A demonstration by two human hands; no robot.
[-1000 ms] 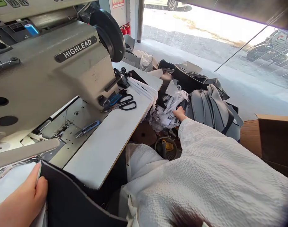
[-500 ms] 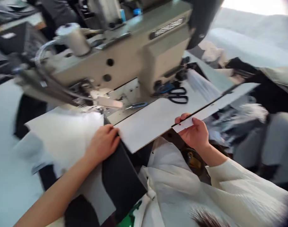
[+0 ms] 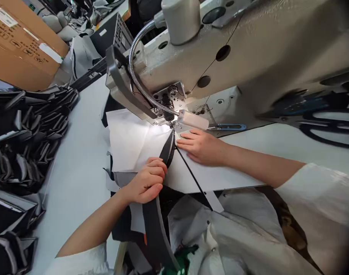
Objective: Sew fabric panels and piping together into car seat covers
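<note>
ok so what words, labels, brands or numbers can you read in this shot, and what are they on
"CM": on the carton, ending a printed line; the characters before it and the other print are too blurred to read surely.
Sticker on the carton: too small to read.
Labels on the dark case: too small to read.
Machine: no readable text in view.

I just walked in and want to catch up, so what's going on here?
A person is working at a sewing machine. Their left hand grips a dark piece whose end lies by the needle area, under the lamp. Their right hand lies flat on a white strip with a black edge, beside that spot. Whether the machine is running can't be told. Blue snips lie nearby.
</note>
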